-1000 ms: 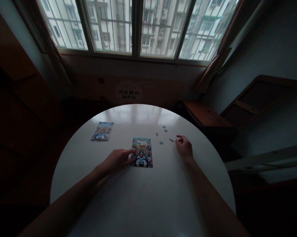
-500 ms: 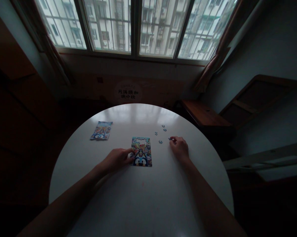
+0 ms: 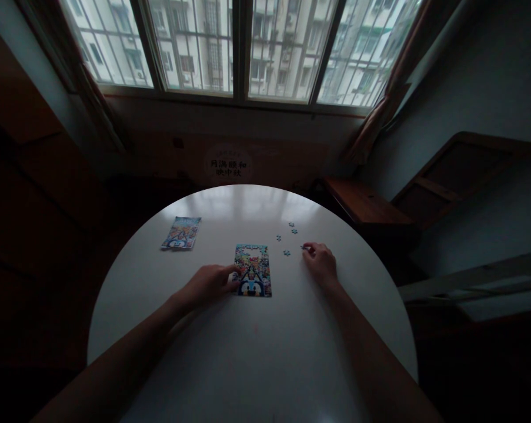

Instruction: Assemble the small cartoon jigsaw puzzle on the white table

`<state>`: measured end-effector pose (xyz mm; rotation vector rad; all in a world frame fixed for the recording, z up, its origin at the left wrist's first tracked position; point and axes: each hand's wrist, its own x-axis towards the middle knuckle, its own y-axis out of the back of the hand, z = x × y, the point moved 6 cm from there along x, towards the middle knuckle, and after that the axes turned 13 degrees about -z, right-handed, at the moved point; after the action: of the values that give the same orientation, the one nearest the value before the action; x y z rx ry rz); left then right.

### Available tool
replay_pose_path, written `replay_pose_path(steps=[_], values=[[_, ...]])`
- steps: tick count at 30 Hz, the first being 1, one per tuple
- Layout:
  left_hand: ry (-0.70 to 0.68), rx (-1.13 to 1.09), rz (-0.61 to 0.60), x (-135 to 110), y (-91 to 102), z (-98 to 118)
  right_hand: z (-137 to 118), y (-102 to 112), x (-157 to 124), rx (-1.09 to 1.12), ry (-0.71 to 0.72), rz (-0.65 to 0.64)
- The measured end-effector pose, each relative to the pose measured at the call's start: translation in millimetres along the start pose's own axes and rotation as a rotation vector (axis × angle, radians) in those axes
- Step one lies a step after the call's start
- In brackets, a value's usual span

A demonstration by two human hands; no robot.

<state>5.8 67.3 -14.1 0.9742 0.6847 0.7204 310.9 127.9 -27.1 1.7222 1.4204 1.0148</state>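
Observation:
A colourful jigsaw puzzle (image 3: 253, 271) with a blue cartoon face lies near the middle of the round white table (image 3: 256, 352); small gaps show along its top edge. My left hand (image 3: 210, 283) rests at its lower left corner, fingertips pressed on the edge. My right hand (image 3: 321, 262) lies to the right of the puzzle, thumb and forefinger pinched on a small blue puzzle piece (image 3: 306, 248). Three more loose pieces (image 3: 287, 253) lie scattered between the puzzle and the table's far edge.
A picture card (image 3: 181, 232) with the same design lies at the table's left. A barred window (image 3: 243, 47) is behind the table, with curtains at both sides. Dark wooden furniture (image 3: 366, 205) stands to the right, close to the table's rim.
My right hand has slid left across the table and closed its fingertips on a loose piece. My left hand has stayed on the puzzle's corner.

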Motion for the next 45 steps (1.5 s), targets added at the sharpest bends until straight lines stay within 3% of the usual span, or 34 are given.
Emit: replay_pose_path(steps=[5,8,13,17,25,30,45], values=[[-0.007,-0.003,-0.004,0,-0.4,0,-4,13,8,0.233,0.053,0.028],[-0.003,-0.003,-0.005,1,-0.5,0,-16,18,19,0.300,0.068,-0.028],[0.004,-0.011,-0.005,1,-0.8,-2,-32,7,46,0.093,0.051,-0.176],[0.000,-0.038,-0.001,1,-0.9,-3,-22,-3,66,-0.113,-0.084,-0.206],[-0.004,-0.064,-0.004,1,-0.1,-1,-11,-15,89,-0.103,-0.120,-0.300],[0.001,-0.072,-0.008,2,-2.1,-3,-6,-18,95,0.022,-0.173,-0.328],[-0.009,-0.072,0.012,3,-0.8,-1,-3,-9,93,0.072,-0.154,-0.294]])
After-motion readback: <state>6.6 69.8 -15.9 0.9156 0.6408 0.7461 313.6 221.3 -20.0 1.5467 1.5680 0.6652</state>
